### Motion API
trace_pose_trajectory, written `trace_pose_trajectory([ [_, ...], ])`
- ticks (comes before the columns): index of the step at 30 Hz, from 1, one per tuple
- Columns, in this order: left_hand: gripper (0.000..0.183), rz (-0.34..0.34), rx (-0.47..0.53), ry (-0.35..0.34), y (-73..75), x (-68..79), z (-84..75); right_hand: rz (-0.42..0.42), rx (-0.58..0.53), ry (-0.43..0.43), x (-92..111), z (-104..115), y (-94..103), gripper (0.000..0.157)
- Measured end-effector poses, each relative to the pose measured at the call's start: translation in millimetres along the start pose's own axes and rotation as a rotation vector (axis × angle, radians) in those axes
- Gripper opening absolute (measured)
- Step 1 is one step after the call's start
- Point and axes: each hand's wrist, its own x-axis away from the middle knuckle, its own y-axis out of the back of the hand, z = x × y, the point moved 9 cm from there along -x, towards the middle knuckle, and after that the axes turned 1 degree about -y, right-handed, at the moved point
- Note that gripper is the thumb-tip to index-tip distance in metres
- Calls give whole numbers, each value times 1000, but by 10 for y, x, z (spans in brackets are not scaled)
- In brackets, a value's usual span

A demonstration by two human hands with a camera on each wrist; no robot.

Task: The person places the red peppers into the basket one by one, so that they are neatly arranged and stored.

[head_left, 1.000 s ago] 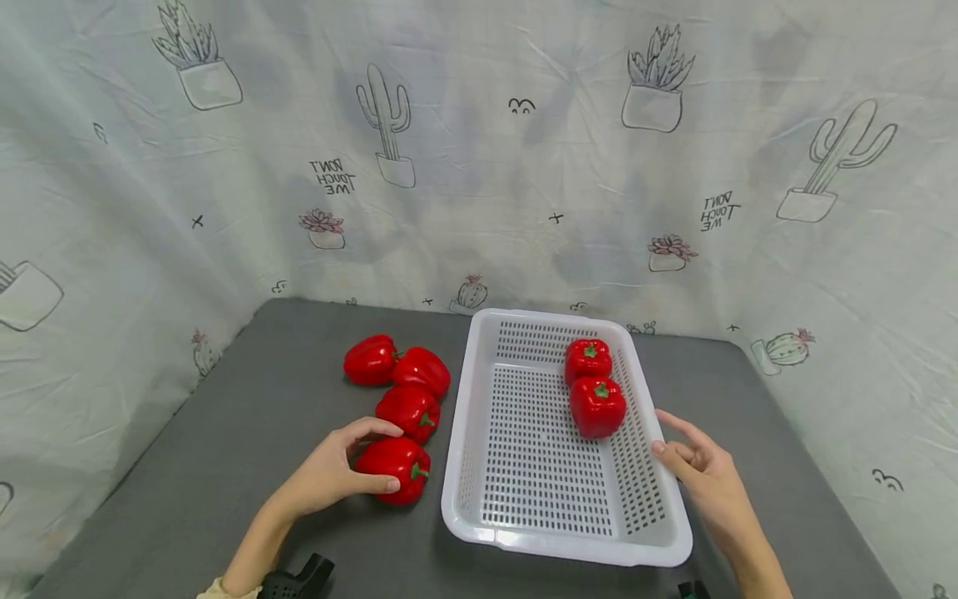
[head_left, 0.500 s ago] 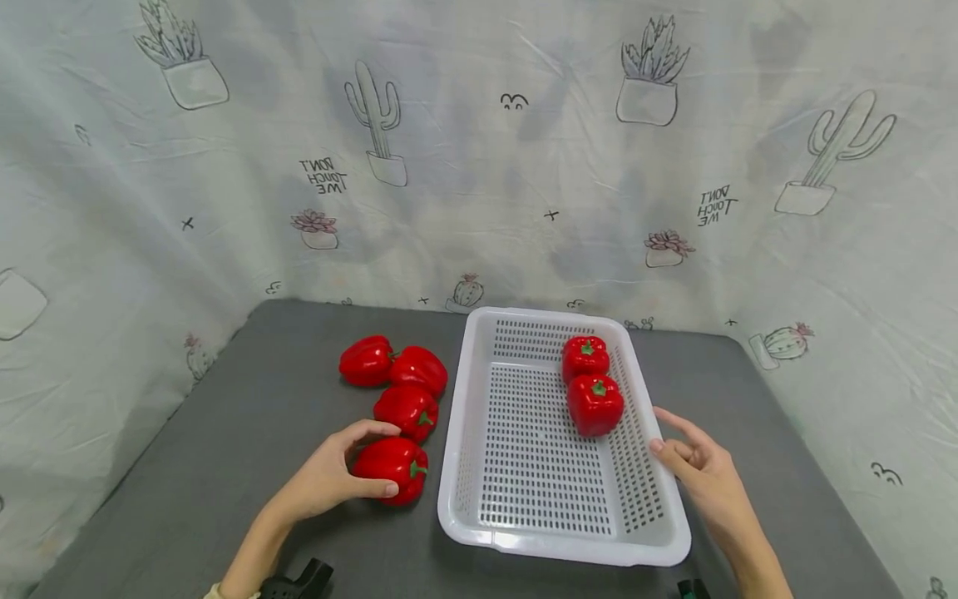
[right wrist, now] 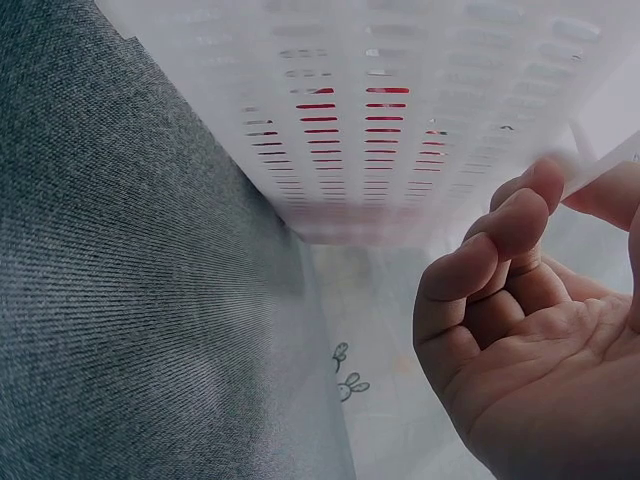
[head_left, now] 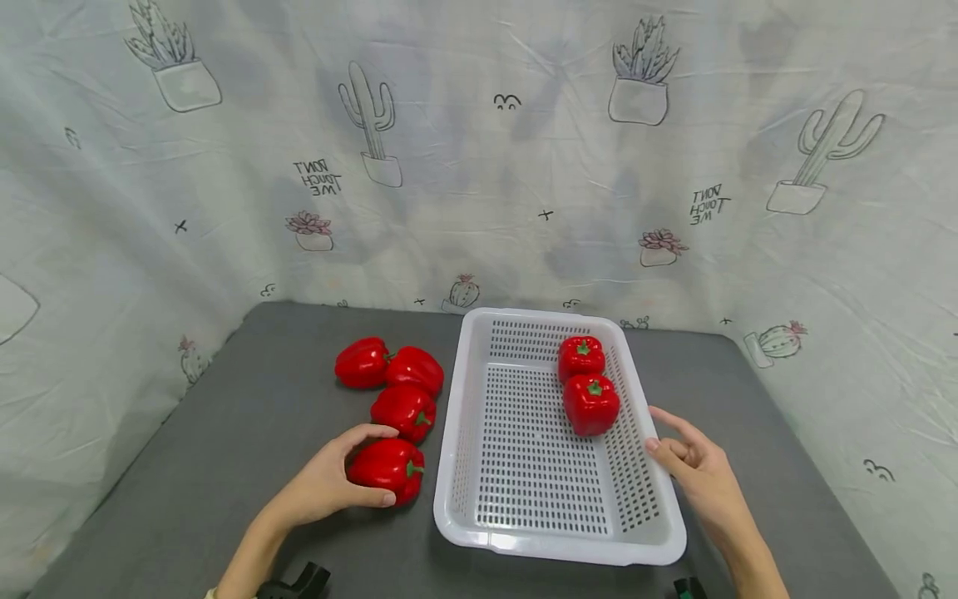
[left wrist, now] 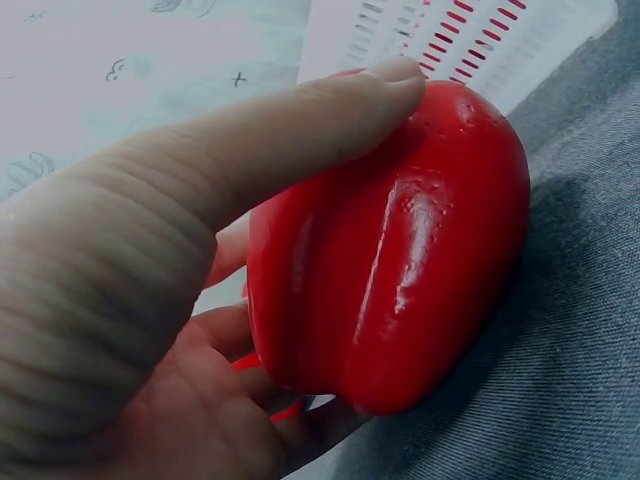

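Left hand [head_left: 329,478]: is gripping the front pepper [head_left: 387,466], its thumb pressing the near side and its fingers curving round the far side.
Front pepper: is lying on its side on the grey table [head_left: 217,474], left of the basket [head_left: 561,547], its green stem [head_left: 414,470] pointing toward the basket.
Right hand [head_left: 699,474]: is pinching the basket's right rim between thumb and index finger; the other fingers are curling loosely outside the wall.
Basket: is sitting on the table, white and full of slots, between the two hands.
Peppers inside: an upper pepper [head_left: 581,356] and a lower pepper [head_left: 591,404] are standing stem up along the right wall.
Peppers outside: a second pepper [head_left: 406,410], a third pepper [head_left: 415,368] and a far-left pepper [head_left: 362,363] are lying beyond the front pepper.
Backdrop: a pale curtain [head_left: 464,175] is showing drawn cacti.
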Motion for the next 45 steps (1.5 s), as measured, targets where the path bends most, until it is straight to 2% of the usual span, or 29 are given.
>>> trace_pose_trajectory([
  [5, 73, -29, -34, 15, 46, 13, 10, 2, 11, 8, -12, 6, -1, 63],
  [11, 71, -25, 5, -16, 62, 15, -17, -3, 20, -5, -10, -3, 1, 64],
  [17, 69, -52, 42, -59, 95, 17, -69, -13, 23, -8, -7, -3, 6, 64],
  [28, 68, -105, 31, -124, 175, 32, -153, -4, 11, -8, 1, 2, -5, 63],
  [36, 66, -133, 58, -121, 195, 33, -119, -4, 19, -18, 9, -18, -1, 64],
  [45, 65, -178, 64, -161, 248, 43, -192, -5, 6, -29, -4, -24, 0, 64],
])
